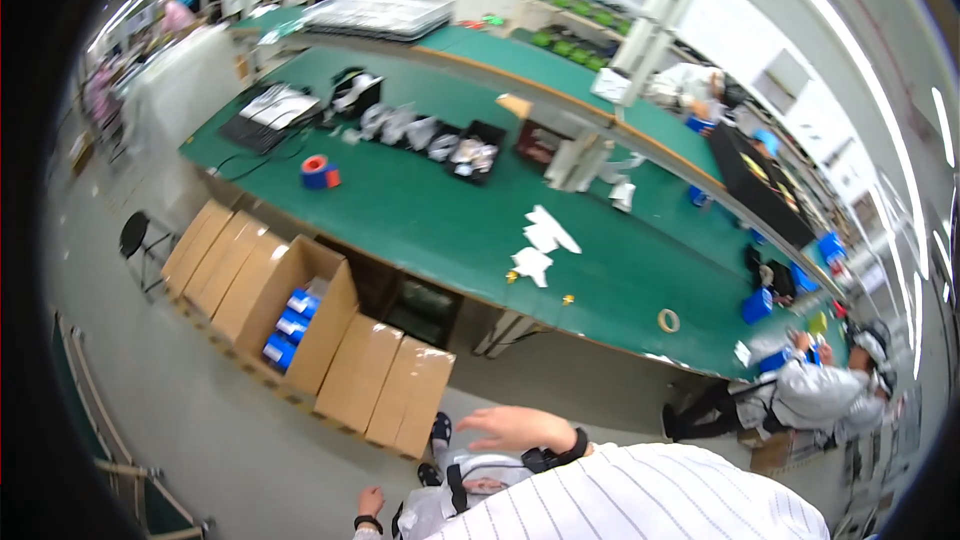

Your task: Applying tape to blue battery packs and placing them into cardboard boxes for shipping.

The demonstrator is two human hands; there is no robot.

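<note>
My right hand [515, 428] reaches out in front of my striped white sleeve, fingers stretched and apart, holding nothing. A black band circles its wrist. Lower and further left, my left hand [370, 501] hangs by my side with its fingers curled in and nothing visible in them; it also wears a dark wristband. Closest to both hands is a row of brown cardboard boxes [408, 395] on the floor. One open carton [334, 325] in that row holds several blue boxes [291, 328] with white labels.
A long green workbench [430, 225] carries a tape dispenser [318, 173], a tape roll [668, 320], white scraps [543, 240], a keyboard [262, 118] and black bins [474, 152]. A black stool [135, 234] stands at left. A co-worker [810, 395] sits at the right end.
</note>
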